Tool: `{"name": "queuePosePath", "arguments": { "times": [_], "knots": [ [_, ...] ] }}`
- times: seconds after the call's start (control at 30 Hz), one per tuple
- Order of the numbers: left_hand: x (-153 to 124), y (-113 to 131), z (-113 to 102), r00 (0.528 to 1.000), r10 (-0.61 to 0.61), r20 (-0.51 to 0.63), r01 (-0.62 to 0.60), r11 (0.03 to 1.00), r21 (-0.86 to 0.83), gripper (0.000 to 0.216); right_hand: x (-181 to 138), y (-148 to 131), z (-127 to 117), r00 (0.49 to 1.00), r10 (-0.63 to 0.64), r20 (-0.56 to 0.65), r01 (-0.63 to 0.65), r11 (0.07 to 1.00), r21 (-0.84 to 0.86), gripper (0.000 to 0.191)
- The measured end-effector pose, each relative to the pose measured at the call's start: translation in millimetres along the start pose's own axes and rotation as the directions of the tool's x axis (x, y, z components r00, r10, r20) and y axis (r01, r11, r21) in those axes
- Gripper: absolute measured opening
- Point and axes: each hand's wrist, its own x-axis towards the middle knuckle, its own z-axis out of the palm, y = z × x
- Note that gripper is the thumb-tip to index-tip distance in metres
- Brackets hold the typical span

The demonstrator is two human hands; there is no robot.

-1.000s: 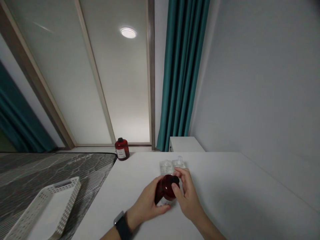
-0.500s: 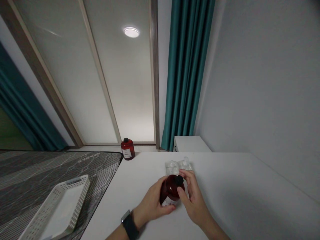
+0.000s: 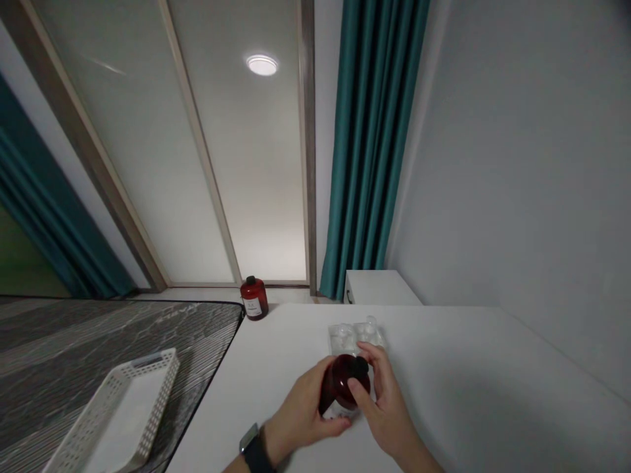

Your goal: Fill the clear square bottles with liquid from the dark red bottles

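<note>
A dark red bottle [image 3: 339,387] with a black cap [image 3: 362,366] is held over the white table [image 3: 468,387]. My left hand [image 3: 300,414], with a dark watch on the wrist, is wrapped round the bottle's body. My right hand [image 3: 382,404] has its fingers pinched round the black cap. Just beyond the bottle lies a clear plastic packet [image 3: 355,335] holding white round pieces.
A second red bottle [image 3: 254,299] with a black cap stands at the table's far left corner. A white perforated basket [image 3: 123,410] rests on a dark marbled surface [image 3: 73,348] at left. A white cabinet [image 3: 379,288] and teal curtains [image 3: 372,144] lie behind.
The view has shifted slightly, so everything sits a little further right and lower. Both hands keep their hold on the bottle and cap.
</note>
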Motion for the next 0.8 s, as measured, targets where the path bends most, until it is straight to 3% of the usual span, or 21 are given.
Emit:
{"name": "queuePosePath", "arguments": {
  "times": [0.17,0.27,0.37,0.5,0.8],
  "knots": [
    [0,-1,-1,1.0,-0.018,-0.005,0.018,1.0,-0.005,0.083,-4,-4,2,0.996,-0.03,0.085,0.022,0.996,0.085,0.05],
    [1,1,-2,1.0,-0.021,-0.006,0.021,0.999,-0.025,0.081,-1,-8,3,1.0,0.001,0.022,-0.003,0.994,0.109,0.048],
    [2,3,-2,1.0,-0.006,-0.006,0.006,1.0,-0.025,0.081,5,-11,4,1.0,0.003,-0.025,0.0,0.995,0.098,0.036],
    [1,2,-2,1.0,-0.008,-0.006,0.008,1.0,-0.029,0.081,10,-18,0,0.999,-0.046,0.003,0.046,0.995,0.092,0.018],
    [-4,-8,-4,0.999,-0.019,-0.038,0.018,0.999,-0.041,0.084,17,-18,-15,0.993,0.122,-0.009,-0.119,0.983,0.143,0.034]
  ]
}}
